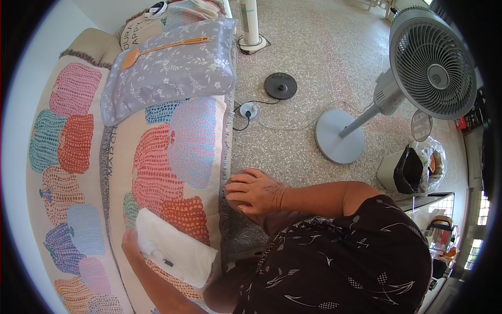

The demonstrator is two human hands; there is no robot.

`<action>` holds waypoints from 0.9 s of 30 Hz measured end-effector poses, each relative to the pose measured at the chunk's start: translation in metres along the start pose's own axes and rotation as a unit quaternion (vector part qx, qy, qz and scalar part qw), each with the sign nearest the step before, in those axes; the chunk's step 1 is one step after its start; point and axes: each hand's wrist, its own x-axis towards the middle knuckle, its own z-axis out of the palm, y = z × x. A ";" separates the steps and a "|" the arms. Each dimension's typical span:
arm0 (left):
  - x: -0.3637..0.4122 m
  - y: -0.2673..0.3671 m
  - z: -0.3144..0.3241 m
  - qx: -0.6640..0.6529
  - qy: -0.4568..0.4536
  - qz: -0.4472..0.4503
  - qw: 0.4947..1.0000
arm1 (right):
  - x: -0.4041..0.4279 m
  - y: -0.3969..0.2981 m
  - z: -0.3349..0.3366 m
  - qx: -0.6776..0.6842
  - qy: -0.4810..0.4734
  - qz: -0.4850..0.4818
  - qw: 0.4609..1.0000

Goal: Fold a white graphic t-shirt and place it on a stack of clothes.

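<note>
My right hand (pixel 255 192) rests palm down on my bent knee, its fingers slightly spread and nothing held. Off to the lower left, my left hand (pixel 130 238) touches the left edge of a folded white cloth (pixel 176 245); its fingers are hidden by the cloth, so its grip cannot be told. A small dark piece (pixel 168 262) shows on the cloth, which lies over a sofa cover with a pumpkin pattern (pixel 157 165). Farther up the sofa, a wooden spatula (pixel 131 59) lies across a grey floral pillow (pixel 176 78).
On the speckled floor stand a grey pedestal fan (pixel 340 136), a white tower unit (pixel 248 23) and a bin with a black liner (pixel 386 172). A round black base (pixel 280 86) and a round power socket (pixel 248 110) lie nearby, with cords across the floor.
</note>
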 end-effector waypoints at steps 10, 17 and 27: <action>-0.005 0.001 -0.002 0.142 -0.023 0.023 0.989 | -0.001 0.003 0.002 0.021 0.029 -0.019 0.999; -0.010 0.011 -0.011 0.009 -0.127 -0.058 0.990 | -0.003 0.007 0.005 0.028 0.064 -0.027 0.997; 0.009 -0.004 -0.028 0.027 -0.140 -0.068 0.987 | -0.004 0.008 0.004 0.029 0.045 -0.016 0.998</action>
